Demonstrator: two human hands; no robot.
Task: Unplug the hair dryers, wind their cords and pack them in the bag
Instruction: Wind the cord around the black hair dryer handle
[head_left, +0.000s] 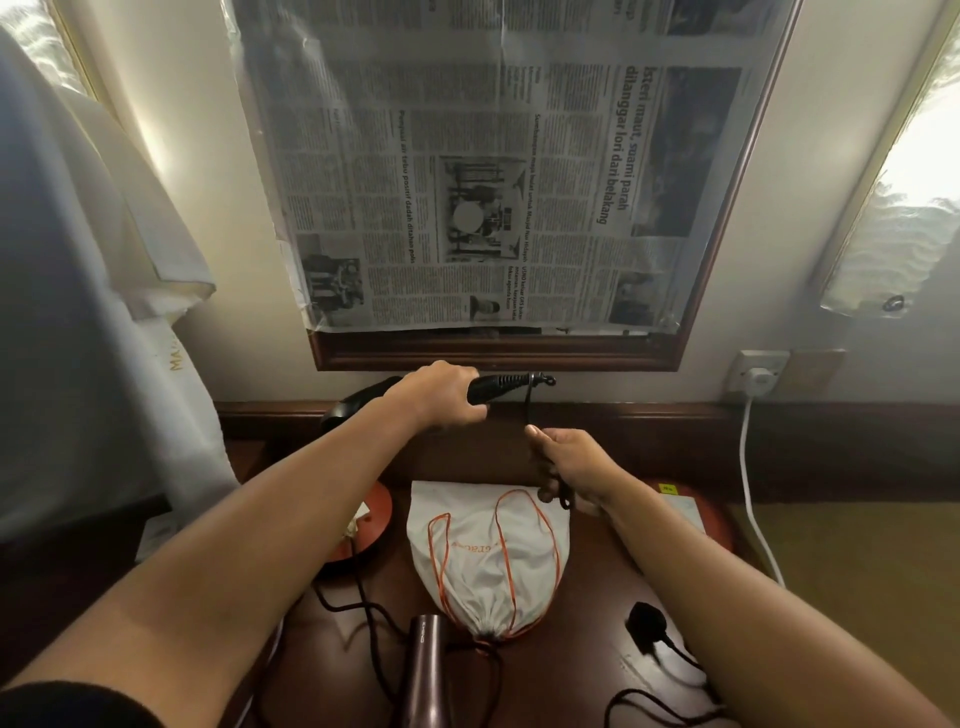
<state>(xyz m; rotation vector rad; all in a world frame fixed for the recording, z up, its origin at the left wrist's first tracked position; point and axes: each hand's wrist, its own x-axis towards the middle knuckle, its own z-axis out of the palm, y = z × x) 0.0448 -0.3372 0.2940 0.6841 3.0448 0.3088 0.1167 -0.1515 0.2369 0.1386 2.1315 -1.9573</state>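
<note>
Above the far edge of the dark wooden surface (587, 613), the left hand (441, 395) grips the black plastic hair dryer (498, 387) by its handle while the right hand (569, 467) pinches its black cord (529, 410), with the white drawstring bag (488, 561) lying mid-surface and a brown metallic hair dryer (428, 670) at the near edge.

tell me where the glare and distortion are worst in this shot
Head view: daylight blows out the window at the right edge; wide-angle bending slants the dark wooden frame around the newspaper; the white drawstring bag with orange cord is evenly lit; the dark dryer at the bottom edge is softly blurred.
</note>
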